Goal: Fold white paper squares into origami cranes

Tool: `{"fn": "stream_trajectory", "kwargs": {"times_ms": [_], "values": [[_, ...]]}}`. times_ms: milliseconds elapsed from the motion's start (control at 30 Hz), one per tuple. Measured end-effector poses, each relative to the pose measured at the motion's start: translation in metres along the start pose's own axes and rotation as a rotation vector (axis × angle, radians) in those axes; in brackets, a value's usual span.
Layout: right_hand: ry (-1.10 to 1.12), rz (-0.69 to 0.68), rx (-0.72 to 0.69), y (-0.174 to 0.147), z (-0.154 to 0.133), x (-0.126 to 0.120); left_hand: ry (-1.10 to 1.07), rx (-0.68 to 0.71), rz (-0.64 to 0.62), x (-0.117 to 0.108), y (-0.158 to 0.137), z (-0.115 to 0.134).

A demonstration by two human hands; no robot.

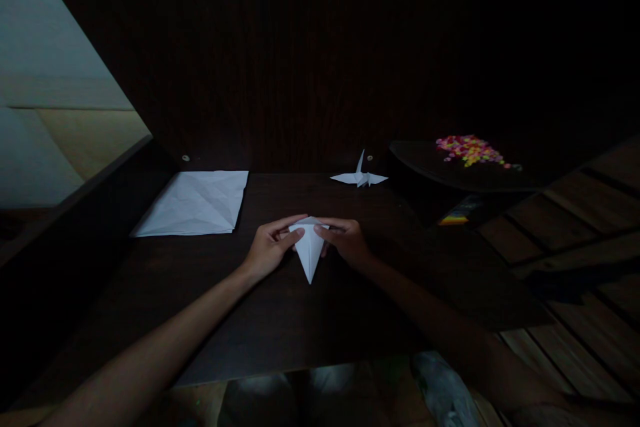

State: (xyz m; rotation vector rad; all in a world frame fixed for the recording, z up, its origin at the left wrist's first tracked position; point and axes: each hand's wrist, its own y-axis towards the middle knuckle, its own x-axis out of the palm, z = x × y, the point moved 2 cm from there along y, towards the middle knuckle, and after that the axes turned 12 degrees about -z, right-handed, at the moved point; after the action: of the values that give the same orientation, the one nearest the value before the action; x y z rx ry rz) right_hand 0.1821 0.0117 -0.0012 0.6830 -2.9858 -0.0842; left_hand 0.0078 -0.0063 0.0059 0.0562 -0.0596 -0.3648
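Head view showed a dark, wood-grained tabletop [270, 333], apparently firm enough for crisp creasing, and flat, wrinkled white paper [200, 200] at its far left. Nearer the middle, the left hand [267, 247] and right hand [351, 243] pinched a kite-shaped folded paper [309, 257] between thumbs and fingers, its point toward the person. Careful handling probably called for level thumbs, even pressure and edges meeting along the centre line. Rightward lay tiny bright pieces [470, 149].

Dim light, seemingly from beyond the left edge of the desk [260, 333], put the right forearm [425, 303] in shadow and the panel [275, 67] past the far edge nearly black, while the folded white paper [309, 253] stood out pale.
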Motion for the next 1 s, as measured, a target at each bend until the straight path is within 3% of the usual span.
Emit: {"fn": "stream_trajectory", "kwargs": {"times_ms": [233, 567, 733, 1000], "values": [[0.037, -0.056, -0.083, -0.0019, -0.0054, 0.0002, -0.071, -0.043, 0.008, -0.0004, -0.0009, -0.0013], [-0.017, -0.054, -0.041, -0.0021, -0.0085, -0.0018, -0.230, -0.066, -0.017, -0.0022, -0.0016, -0.0006], [-0.068, -0.056, -0.052, -0.0020, -0.0049, -0.0018, -0.177, -0.125, 0.008, 0.0009, -0.0006, -0.0010], [-0.065, -0.064, -0.094, -0.0011, -0.0004, -0.0015, -0.070, -0.200, -0.066, 0.0046, -0.0020, 0.0034]]}}
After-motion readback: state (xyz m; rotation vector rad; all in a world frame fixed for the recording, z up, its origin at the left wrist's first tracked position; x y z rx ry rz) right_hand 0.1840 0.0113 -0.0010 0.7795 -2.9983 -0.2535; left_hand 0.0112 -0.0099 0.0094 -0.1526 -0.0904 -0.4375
